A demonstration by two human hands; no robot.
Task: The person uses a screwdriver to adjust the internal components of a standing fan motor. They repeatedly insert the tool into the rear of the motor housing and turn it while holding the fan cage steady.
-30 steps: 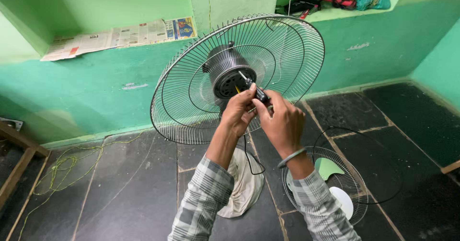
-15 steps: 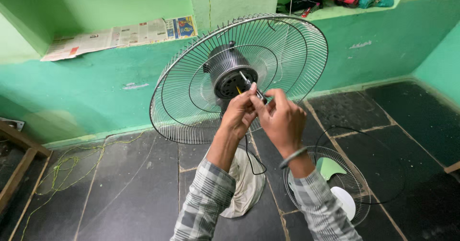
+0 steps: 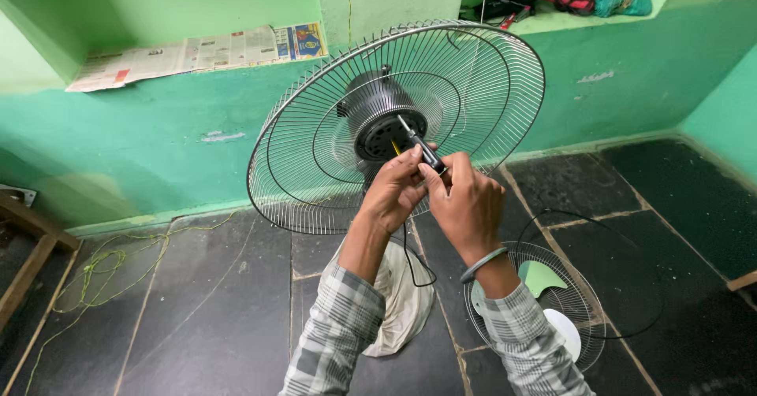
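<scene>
Spread newspaper sheets on the green ledge, upper left — crumpled white cloth bag on the dark stone floor, lower centre.

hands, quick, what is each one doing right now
Left hand: closed, fingers on the screwdriver by the fan motor.
Right hand: closed around the screwdriver handle.

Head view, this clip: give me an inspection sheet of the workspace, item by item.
Surface: dark stone-tile floor, dusty.
Job's things: round wire fan guard around a black motor housing; black-handled screwdriver with its tip at the motor face.
Clutter: white cloth bag; second wire fan guard lying flat, with pale green blades.
Grippers: left hand and right hand both grip the screwdriver.
Cables: black cord looped on the floor; yellow-green wire by the wall.
Surroundings: green wall; newspaper on the ledge; wooden frame at left.
</scene>
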